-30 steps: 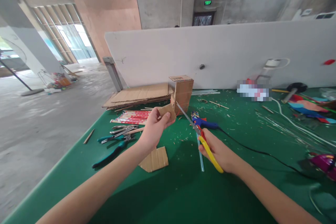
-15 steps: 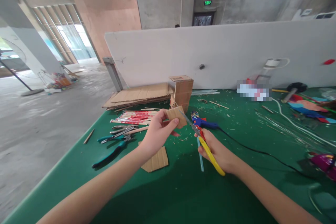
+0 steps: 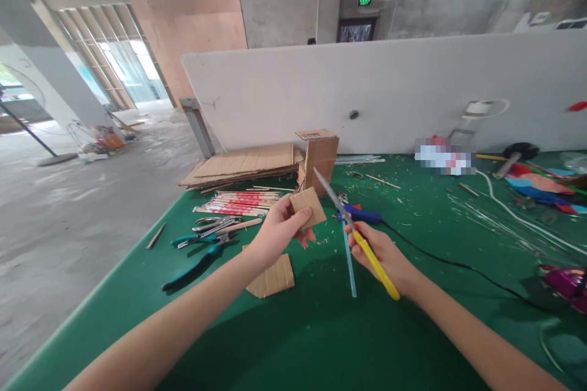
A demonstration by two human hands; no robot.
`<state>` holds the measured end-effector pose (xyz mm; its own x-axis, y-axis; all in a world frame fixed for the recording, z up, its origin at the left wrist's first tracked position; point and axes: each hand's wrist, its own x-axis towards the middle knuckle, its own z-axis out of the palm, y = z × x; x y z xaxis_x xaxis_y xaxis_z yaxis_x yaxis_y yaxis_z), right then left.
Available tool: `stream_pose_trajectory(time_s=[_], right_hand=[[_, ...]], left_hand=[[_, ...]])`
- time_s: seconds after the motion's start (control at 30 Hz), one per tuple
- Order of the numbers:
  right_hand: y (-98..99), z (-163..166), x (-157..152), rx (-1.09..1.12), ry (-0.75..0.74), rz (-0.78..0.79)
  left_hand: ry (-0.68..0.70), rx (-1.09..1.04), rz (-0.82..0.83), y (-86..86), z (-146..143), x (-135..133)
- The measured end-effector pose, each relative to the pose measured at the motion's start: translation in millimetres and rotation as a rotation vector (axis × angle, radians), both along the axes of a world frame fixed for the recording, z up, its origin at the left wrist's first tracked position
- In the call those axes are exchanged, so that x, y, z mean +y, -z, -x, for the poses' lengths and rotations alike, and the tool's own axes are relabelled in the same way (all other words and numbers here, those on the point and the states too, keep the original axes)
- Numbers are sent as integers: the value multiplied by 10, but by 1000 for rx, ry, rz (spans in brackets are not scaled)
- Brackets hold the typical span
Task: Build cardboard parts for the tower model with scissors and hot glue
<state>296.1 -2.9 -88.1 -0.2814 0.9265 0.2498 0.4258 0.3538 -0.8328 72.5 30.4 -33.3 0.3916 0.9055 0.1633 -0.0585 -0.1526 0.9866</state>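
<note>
A small square of cardboard [image 3: 312, 203] is pinched between the thumb and fingers of my left hand [image 3: 282, 226]. My right hand [image 3: 378, 253] grips yellow-handled scissors [image 3: 375, 264], their blades pointing up and away, just right of the square and apart from it. Below my left wrist, a larger cut cardboard piece [image 3: 273, 278] lies flat on the green table [image 3: 316, 336]. A blue glue gun [image 3: 362, 214] rests behind the scissors, and a translucent glue stick [image 3: 350, 266] lies beside my right hand. An upright cardboard structure [image 3: 323, 162] stands beyond both hands.
To the left lie teal-handled pliers [image 3: 197, 269] and red-wrapped wooden sticks [image 3: 243, 203]. Stacked cardboard sheets [image 3: 247, 163] sit at the back left, before a white upright panel [image 3: 284, 98]. The glue gun's black cord [image 3: 449, 264] runs across the right side among scattered scraps.
The scissor blades have come away from the cardboard square, moving right and tilting more upright. My left hand has turned the square slightly and still holds it.
</note>
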Motion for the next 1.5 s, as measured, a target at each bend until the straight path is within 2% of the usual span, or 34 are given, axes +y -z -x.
stream_pose_trajectory(time_s=[0.03,0.1,0.17,0.23,0.3,0.33,0.47,0.5,0.57,0.67,0.8,0.97,1.27,1.5], right_hand=[[7,-28,17,32,22,-14],[2,-99,51,81,92,-61],[-26,-181,85,141,178,-123],[-65,-262,124,250,253,-183],[-100,-332,171,378,315,-218],[-112,-362,196,432,341,-223],[-99,-436,281,565,386,-183],[-83,-443,291,572,390,-172],[-45,-444,296,564,390,-147],[5,-421,284,553,351,-95],[22,-381,266,553,287,-76],[-13,-340,229,481,274,-72],[-10,-305,196,410,242,-68],[6,-276,175,400,191,-16]], left_hand=[[51,110,4,33,46,53],[167,460,0,114,137,140],[238,784,-180,203,201,189],[154,963,-425,262,229,222],[-35,1063,-671,251,236,295],[-111,1095,-735,215,238,360],[-397,1021,-817,-30,228,795],[-402,979,-851,-79,217,914],[-308,882,-930,-124,183,1111],[-220,825,-977,-61,131,1254],[-213,768,-977,108,110,1273],[-286,668,-867,231,89,1321],[-295,668,-788,269,-42,1310],[-346,630,-702,260,15,1309]])
